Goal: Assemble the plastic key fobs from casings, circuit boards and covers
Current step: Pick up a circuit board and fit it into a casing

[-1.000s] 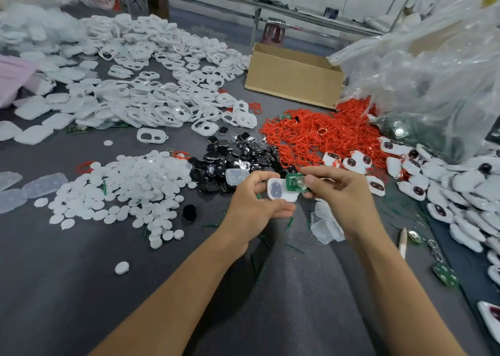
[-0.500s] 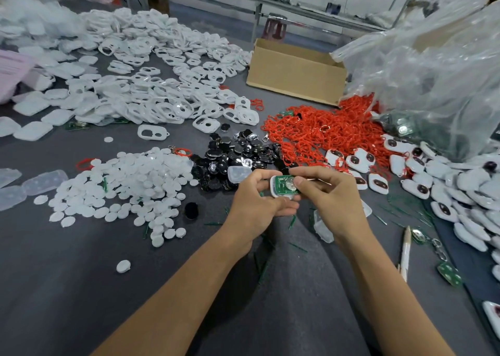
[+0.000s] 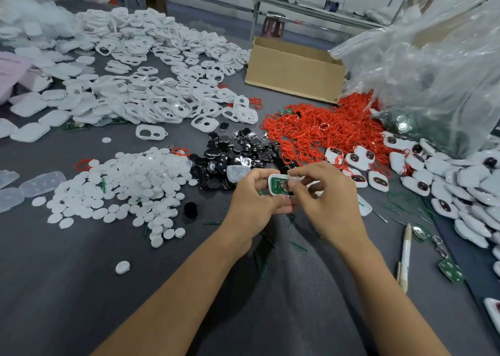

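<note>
Forearms (image 3: 189,288) converge; left hand (image 3: 251,207) grips the white casing (image 3: 270,184), right hand (image 3: 330,204) seemingly pinches the circuit board (image 3: 277,185) set in it.

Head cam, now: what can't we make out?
Head view:
- circuit board in casing: fingers of the right hand cover its right end; seating unclear.
- cardboard box: near wall hides the inside.
- clear bag: glare blurs contents.
- fob at right edge: cut off.

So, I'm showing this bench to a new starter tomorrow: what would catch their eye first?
Probably the bright heap of red rings right of centre. Then the sprawl of white shells across the far left. In the middle, the left hand holds a white casing while the right hand presses a green circuit board into it.
</note>
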Motion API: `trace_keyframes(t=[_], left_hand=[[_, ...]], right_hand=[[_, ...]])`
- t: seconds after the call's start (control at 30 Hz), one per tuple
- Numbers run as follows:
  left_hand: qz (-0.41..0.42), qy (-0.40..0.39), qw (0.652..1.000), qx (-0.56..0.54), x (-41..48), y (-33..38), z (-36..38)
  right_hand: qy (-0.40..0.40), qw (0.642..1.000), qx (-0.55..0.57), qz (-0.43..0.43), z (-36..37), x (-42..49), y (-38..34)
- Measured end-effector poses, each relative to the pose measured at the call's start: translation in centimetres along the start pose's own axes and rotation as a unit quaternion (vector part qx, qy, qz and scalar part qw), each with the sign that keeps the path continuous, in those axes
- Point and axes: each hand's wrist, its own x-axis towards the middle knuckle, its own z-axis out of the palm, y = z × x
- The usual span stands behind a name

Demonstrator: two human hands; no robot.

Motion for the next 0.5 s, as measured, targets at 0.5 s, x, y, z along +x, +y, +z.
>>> trace_keyframes(t=[0.5], left_hand=[[-0.004,0.000,1.000,0.009,0.20,-0.08,-0.10]], right_hand=[[-0.042,0.998,-0.032,-0.046,-0.63,0.08,0.22]])
